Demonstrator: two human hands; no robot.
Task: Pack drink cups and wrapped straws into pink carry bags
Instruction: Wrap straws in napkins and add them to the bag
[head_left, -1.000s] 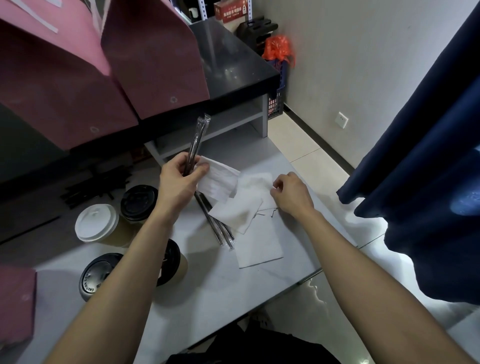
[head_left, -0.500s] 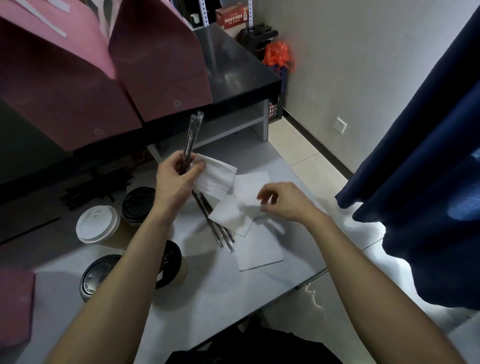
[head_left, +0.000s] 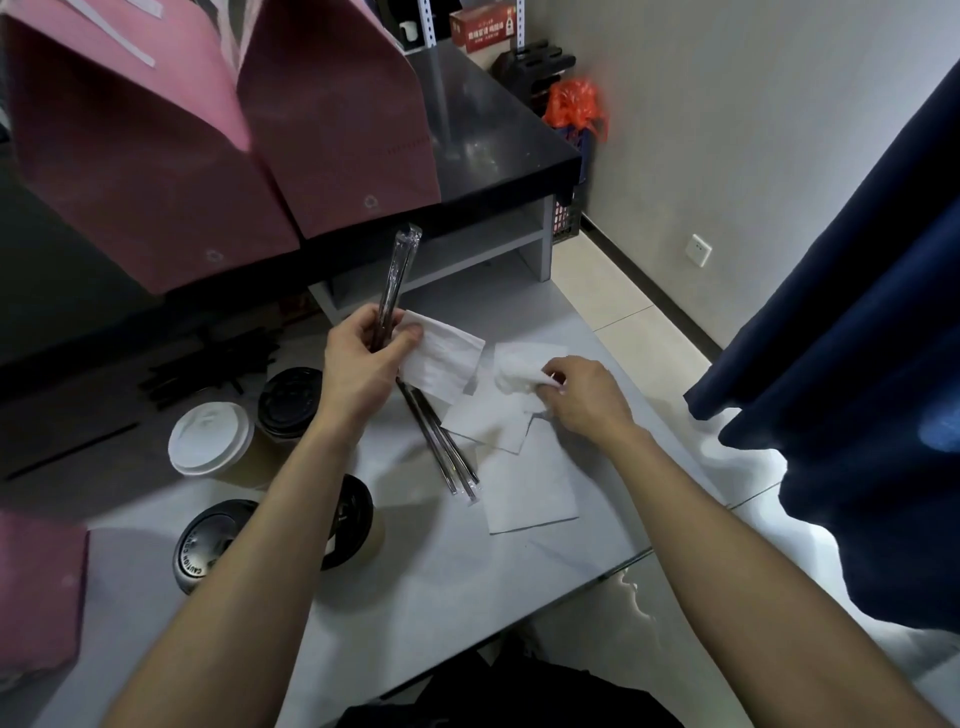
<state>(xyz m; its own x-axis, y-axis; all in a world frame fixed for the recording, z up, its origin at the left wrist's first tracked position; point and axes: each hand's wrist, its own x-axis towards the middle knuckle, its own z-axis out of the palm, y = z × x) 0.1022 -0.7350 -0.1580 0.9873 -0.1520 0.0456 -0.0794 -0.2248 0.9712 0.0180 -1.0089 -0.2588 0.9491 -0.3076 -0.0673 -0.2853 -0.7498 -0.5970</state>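
Note:
My left hand (head_left: 361, 364) grips wrapped straws (head_left: 396, 283) that stick up toward the bags, with a folded white napkin (head_left: 444, 361) pinned under its thumb. My right hand (head_left: 582, 397) pinches a crumpled white napkin (head_left: 514, 371) lifted off the loose napkins (head_left: 530, 488) on the grey table (head_left: 467, 582). More wrapped straws (head_left: 449, 457) lie flat between my hands. A white-lidded cup (head_left: 210, 441) and three black-lidded cups (head_left: 291, 400) (head_left: 208, 540) (head_left: 353, 519) stand at the left. Two pink carry bags (head_left: 140, 156) (head_left: 343, 119) stand on the black counter behind.
A black counter (head_left: 498, 135) with a grey shelf under it rises behind the table. Dark loose straws (head_left: 202, 364) lie at the far left. Another pink bag (head_left: 36, 587) lies at the left edge. A navy curtain (head_left: 857, 338) hangs right. The table's front edge runs diagonally.
My right hand has lifted a napkin off the pile and bunched it in its fingers. My left hand has stayed in place with the straws and folded napkin.

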